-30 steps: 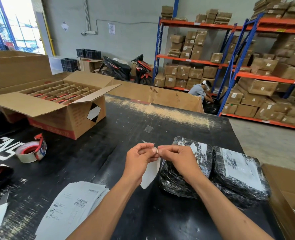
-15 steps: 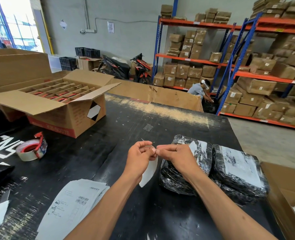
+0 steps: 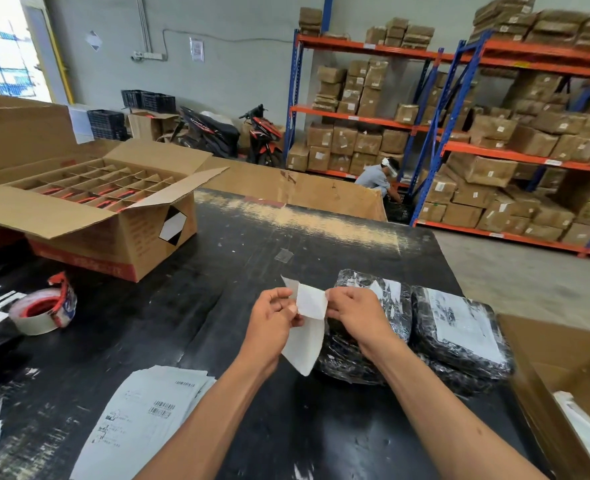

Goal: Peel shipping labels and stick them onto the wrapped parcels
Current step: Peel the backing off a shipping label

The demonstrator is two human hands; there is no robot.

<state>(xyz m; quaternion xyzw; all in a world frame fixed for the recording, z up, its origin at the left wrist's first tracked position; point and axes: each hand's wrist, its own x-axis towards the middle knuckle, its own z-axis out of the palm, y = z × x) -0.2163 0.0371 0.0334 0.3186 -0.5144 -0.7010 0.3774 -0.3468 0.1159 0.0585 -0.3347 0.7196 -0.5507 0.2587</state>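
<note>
**Label half-peeled above the packing table**

A shipping label [image 3: 305,327] is held in the air over the black table [image 3: 252,258], just in front of the wrapped parcels; its top edge is pinched by the left hand [image 3: 272,320] and the right hand [image 3: 354,315], and two layers are seen parting there; the sheet is judged partly peeled, not yet stuck. The near parcel [image 3: 362,348] shows only a small white patch; the far parcel [image 3: 459,330] already carries a label. A stack of printed labels [image 3: 144,420] is left to be worked through; a tape roll [image 3: 42,308] and an open carton [image 3: 89,209] are seen beyond.
</note>
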